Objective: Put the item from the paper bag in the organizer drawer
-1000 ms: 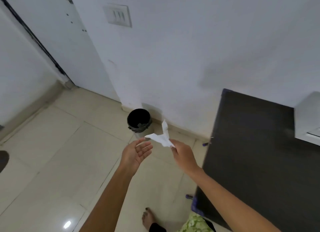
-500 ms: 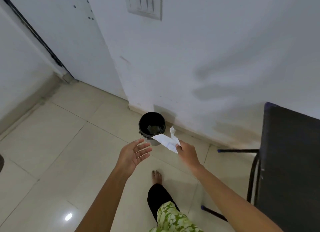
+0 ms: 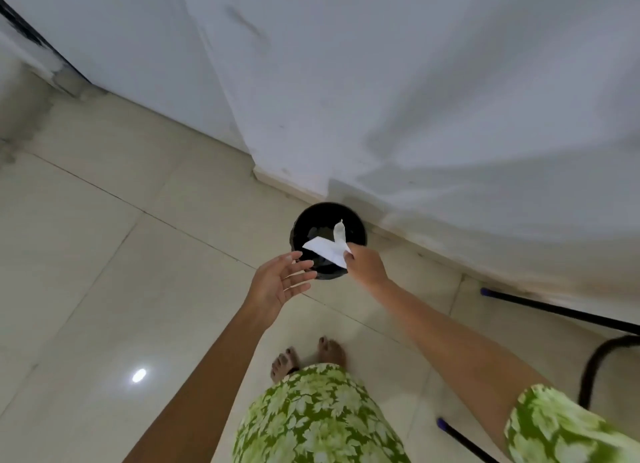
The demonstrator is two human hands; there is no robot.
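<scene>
My right hand (image 3: 366, 264) pinches a crumpled piece of white paper (image 3: 325, 249) and holds it directly above the mouth of a small black bin (image 3: 327, 220) standing on the floor by the wall. My left hand (image 3: 280, 284) is held out beside the bin, palm up, fingers spread, holding nothing. Neither the organizer drawer nor any other item is in view.
The white wall (image 3: 415, 99) runs right behind the bin. Pale floor tiles (image 3: 104, 272) stretch to the left. Black metal table legs (image 3: 561, 312) with blue caps stand at the right. My bare feet (image 3: 308, 355) are just short of the bin.
I have stepped closer to the bin and my view has tilted down. My right hand has carried the white paper forward until it hangs over the bin. The dark table has left the view.
</scene>
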